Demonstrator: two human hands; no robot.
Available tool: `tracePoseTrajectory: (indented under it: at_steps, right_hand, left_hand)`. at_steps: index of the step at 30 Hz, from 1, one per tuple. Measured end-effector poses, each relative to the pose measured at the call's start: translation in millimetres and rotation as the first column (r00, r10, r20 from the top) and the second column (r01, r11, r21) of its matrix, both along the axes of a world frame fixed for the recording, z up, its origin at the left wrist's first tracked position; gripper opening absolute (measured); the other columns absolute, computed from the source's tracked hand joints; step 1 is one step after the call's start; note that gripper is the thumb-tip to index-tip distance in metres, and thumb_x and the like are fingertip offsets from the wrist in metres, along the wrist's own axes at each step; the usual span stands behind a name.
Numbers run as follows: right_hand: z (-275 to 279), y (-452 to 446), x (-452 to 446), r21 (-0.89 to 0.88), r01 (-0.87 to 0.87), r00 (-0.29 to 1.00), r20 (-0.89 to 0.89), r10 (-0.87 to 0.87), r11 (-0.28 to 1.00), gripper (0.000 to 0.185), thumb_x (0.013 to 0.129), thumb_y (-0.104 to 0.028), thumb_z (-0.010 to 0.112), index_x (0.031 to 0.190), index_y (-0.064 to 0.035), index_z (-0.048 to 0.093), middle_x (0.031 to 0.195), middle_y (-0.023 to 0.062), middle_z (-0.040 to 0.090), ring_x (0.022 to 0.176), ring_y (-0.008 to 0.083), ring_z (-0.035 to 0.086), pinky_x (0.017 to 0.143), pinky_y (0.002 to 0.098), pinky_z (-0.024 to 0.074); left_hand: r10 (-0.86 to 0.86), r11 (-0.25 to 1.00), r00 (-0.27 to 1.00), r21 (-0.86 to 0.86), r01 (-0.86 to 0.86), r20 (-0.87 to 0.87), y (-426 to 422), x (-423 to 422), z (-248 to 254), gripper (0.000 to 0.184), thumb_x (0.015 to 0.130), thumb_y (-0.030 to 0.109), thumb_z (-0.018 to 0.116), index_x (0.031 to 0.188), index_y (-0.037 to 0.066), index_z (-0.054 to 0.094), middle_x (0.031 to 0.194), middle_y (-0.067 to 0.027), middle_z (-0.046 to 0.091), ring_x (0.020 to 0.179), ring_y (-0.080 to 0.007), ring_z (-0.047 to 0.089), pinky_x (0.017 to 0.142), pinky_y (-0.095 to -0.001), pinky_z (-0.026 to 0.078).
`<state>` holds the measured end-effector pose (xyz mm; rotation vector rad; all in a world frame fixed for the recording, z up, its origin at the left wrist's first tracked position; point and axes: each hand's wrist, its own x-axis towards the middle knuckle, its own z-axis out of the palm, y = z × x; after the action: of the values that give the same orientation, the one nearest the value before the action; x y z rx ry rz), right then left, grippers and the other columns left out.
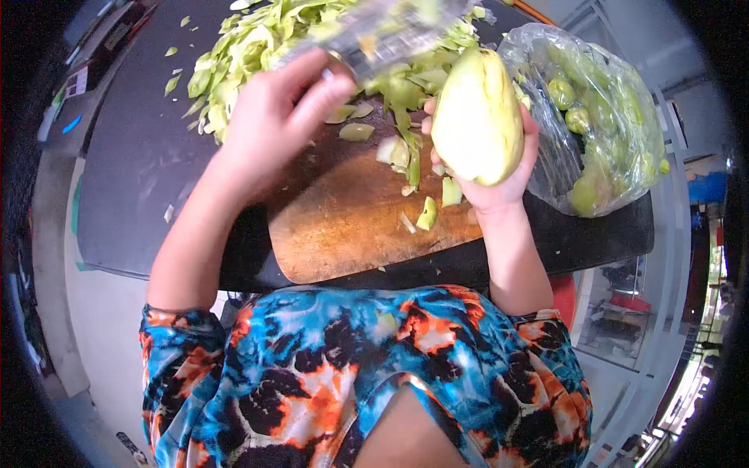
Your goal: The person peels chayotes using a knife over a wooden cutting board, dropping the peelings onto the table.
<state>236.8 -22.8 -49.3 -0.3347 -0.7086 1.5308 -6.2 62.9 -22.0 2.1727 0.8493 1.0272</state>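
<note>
My right hand holds a peeled green mango from below, its pale flesh streaked with yellow-green. My left hand is closed round the handle end of a wide-bladed knife, which is smeared by motion. The blade reaches right, over a heap of pale green shavings and toward the top of the mango. Beneath both hands lies a wooden cutting board. On it are scattered peel pieces and thin slices.
A clear plastic bag with several green fruits stands on the dark table, right of the mango. Small shavings lie loose at the table's left. Metal-framed shelving is beyond the table's right edge.
</note>
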Motion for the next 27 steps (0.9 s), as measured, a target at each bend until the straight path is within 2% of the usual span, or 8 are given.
tracePoseTrajectory:
  at_steps: [3, 8, 13, 17, 20, 22, 25, 27]
  right_hand:
    - [-9.1, 1.7, 4.8, -0.077, 0.056, 0.975, -0.208, -0.071, 0.995, 0.066, 0.091, -0.053, 0.035, 0.136, -0.0063, 0.043, 0.128, 0.0146, 0.054, 0.115, 0.0325, 0.055, 0.097, 0.0492, 0.045]
    - [-11.4, -0.5, 2.3, 0.015, -0.231, 0.876, -0.432, 0.215, 0.973, 0.068, 0.091, -0.059, 0.039, 0.139, -0.0105, 0.04, 0.136, 0.0169, 0.048, 0.12, 0.034, 0.05, 0.102, 0.0501, 0.0394]
    - [-11.1, 0.1, 5.3, -0.134, -0.112, 0.937, -0.343, 0.06, 0.985, 0.065, 0.089, -0.055, 0.043, 0.135, -0.0094, 0.047, 0.13, 0.0158, 0.053, 0.116, 0.0328, 0.054, 0.1, 0.0479, 0.0413]
    - [-5.9, -2.2, 4.1, -0.324, 0.185, 0.98, -0.011, -0.199, 0.928, 0.06, 0.089, -0.052, 0.043, 0.128, -0.0074, 0.053, 0.12, 0.0115, 0.061, 0.105, 0.0278, 0.06, 0.096, 0.0438, 0.045]
    - [-5.4, -3.8, 6.6, -0.201, -0.059, 0.964, -0.265, 0.004, 0.978, 0.06, 0.089, -0.052, 0.042, 0.128, -0.0076, 0.053, 0.12, 0.0117, 0.061, 0.106, 0.0288, 0.059, 0.096, 0.0438, 0.0449]
    - [-11.7, -1.5, 3.8, -0.177, 0.13, 0.964, -0.207, -0.166, 0.976, 0.065, 0.088, -0.054, 0.04, 0.13, -0.0061, 0.05, 0.117, 0.0146, 0.061, 0.107, 0.0327, 0.059, 0.095, 0.0481, 0.0456]
    - [4.0, -2.3, -0.6, 0.009, -0.02, 1.0, 0.011, 0.02, 1.0, 0.066, 0.087, -0.053, 0.04, 0.132, -0.0049, 0.047, 0.115, 0.0241, 0.059, 0.103, 0.037, 0.06, 0.091, 0.0472, 0.0491]
    - [8.8, -4.5, -3.4, 0.005, -0.022, 1.0, 0.005, 0.022, 1.0, 0.067, 0.087, -0.053, 0.04, 0.133, -0.0047, 0.046, 0.114, 0.0249, 0.059, 0.103, 0.0368, 0.06, 0.091, 0.0473, 0.049]
  left_hand:
    - [-0.218, 0.948, 0.94, 0.173, 0.268, -0.261, -23.5, 4.4, 15.0, 0.033, 0.085, 0.036, 0.065, 0.082, 0.004, 0.056, 0.068, -0.0085, 0.057, 0.064, -0.0257, 0.061, 0.06, -0.0331, 0.047]
    - [-0.388, 0.879, 0.898, 0.208, 0.428, -0.21, -41.1, 15.0, 15.5, 0.036, 0.08, 0.039, 0.069, 0.086, 0.005, 0.059, 0.061, -0.0101, 0.053, 0.056, -0.0309, 0.057, 0.051, -0.0381, 0.043]
    - [-0.356, 0.888, 0.88, 0.178, 0.423, -0.314, -40.5, 15.6, 13.7, 0.035, 0.081, 0.038, 0.069, 0.085, 0.005, 0.058, 0.06, -0.0097, 0.054, 0.056, -0.0306, 0.058, 0.051, -0.0381, 0.044]
    - [-0.372, 0.883, 0.867, 0.163, 0.441, -0.331, -39.5, 15.4, 10.9, 0.035, 0.08, 0.039, 0.069, 0.082, 0.006, 0.058, 0.063, -0.0094, 0.057, 0.059, -0.0302, 0.06, 0.052, -0.037, 0.045]
    - [-0.357, 0.87, 0.862, 0.208, 0.447, -0.36, -35.4, 13.6, 9.7, 0.033, 0.08, 0.039, 0.069, 0.084, 0.008, 0.06, 0.064, -0.0087, 0.058, 0.06, -0.0312, 0.06, 0.054, -0.0374, 0.046]
    - [-0.243, 0.926, 0.899, 0.189, 0.327, -0.366, -29.1, 10.3, 11.7, 0.029, 0.082, 0.036, 0.068, 0.086, 0.008, 0.061, 0.065, -0.0105, 0.058, 0.061, -0.0326, 0.061, 0.056, -0.0383, 0.047]
    - [0.247, 0.958, 0.903, 0.229, -0.173, -0.351, 19.3, -10.6, -0.1, 0.032, 0.091, 0.034, 0.057, 0.096, 0.003, 0.062, 0.078, -0.0146, 0.064, 0.07, -0.0287, 0.063, 0.063, -0.0353, 0.048]
    - [0.344, 0.938, 0.894, 0.154, -0.312, -0.287, 32.7, -20.6, -2.6, 0.032, 0.092, 0.034, 0.057, 0.098, 0.003, 0.063, 0.076, -0.0112, 0.063, 0.065, -0.0199, 0.06, 0.061, -0.0322, 0.047]
